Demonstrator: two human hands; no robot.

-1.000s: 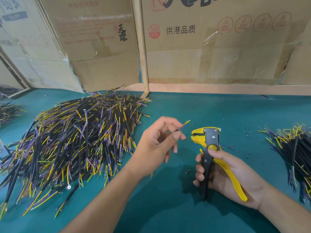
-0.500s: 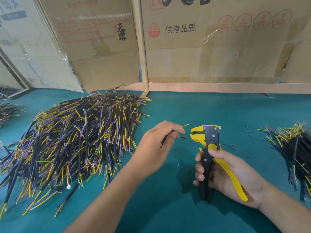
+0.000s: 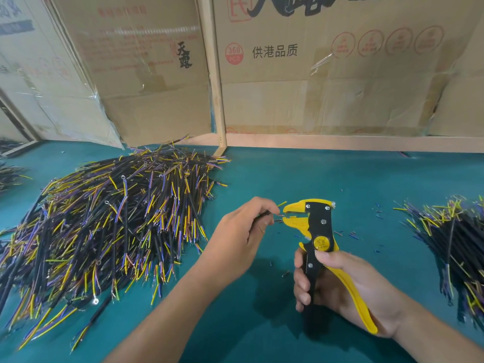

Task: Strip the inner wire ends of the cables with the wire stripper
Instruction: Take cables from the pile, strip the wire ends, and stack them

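My left hand (image 3: pixel 242 231) pinches a short black cable (image 3: pixel 264 214) with thin coloured inner wires. One inner wire end reaches into the open jaws of the wire stripper (image 3: pixel 318 231); a yellow wire tip sticks up just above the jaws. My right hand (image 3: pixel 337 286) grips the yellow and black stripper by its handles, head upright and jaws facing left. A big pile of cables (image 3: pixel 104 218) with yellow, blue and brown ends lies at the left. A smaller pile of cables (image 3: pixel 453 237) lies at the right edge.
The work surface is a teal table mat (image 3: pixel 288 179). Small bits of stripped insulation (image 3: pixel 351 234) lie scattered around the stripper. Cardboard boxes (image 3: pixel 314 74) and a wooden post (image 3: pixel 214 74) wall off the back of the table.
My left hand has turned the cable down and brought its wire ends rightward into the stripper's jaws. The stripper in my right hand has barely moved.
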